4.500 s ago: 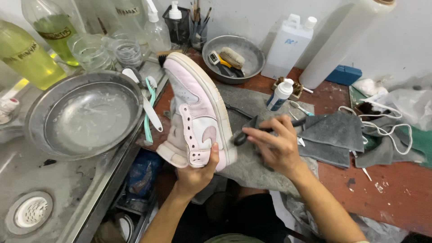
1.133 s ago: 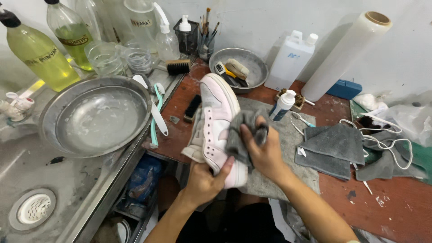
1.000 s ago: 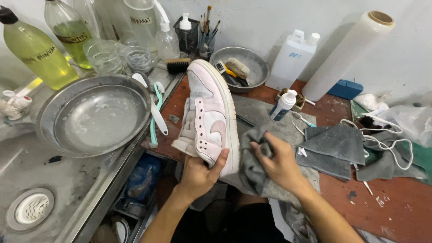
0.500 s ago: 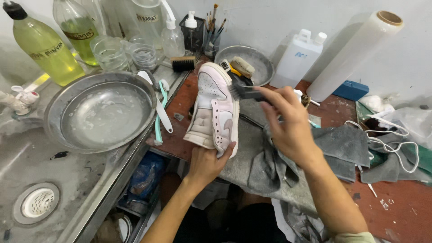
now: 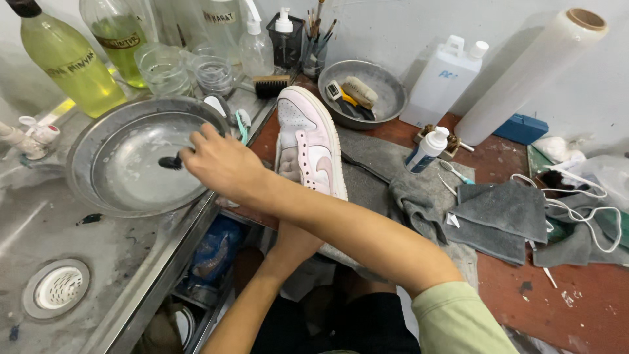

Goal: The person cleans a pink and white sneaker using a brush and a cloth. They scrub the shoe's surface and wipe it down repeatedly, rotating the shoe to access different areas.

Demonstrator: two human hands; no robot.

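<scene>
Right hand [image 5: 219,164] closed round a brush [image 5: 171,162], dipping it in the metal basin [image 5: 92,141]. Left hand mostly hidden behind the forearm, propping the pink shoe [image 5: 306,147]; grip unclear.

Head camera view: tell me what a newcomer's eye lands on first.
The pink and white leather sneaker stands out at centre, held toe-up over the grey cloth mat by the left hand, mostly hidden behind the right forearm. The right hand reaches across it, dipping a small dark brush into the wide round metal basin on the left.
</scene>
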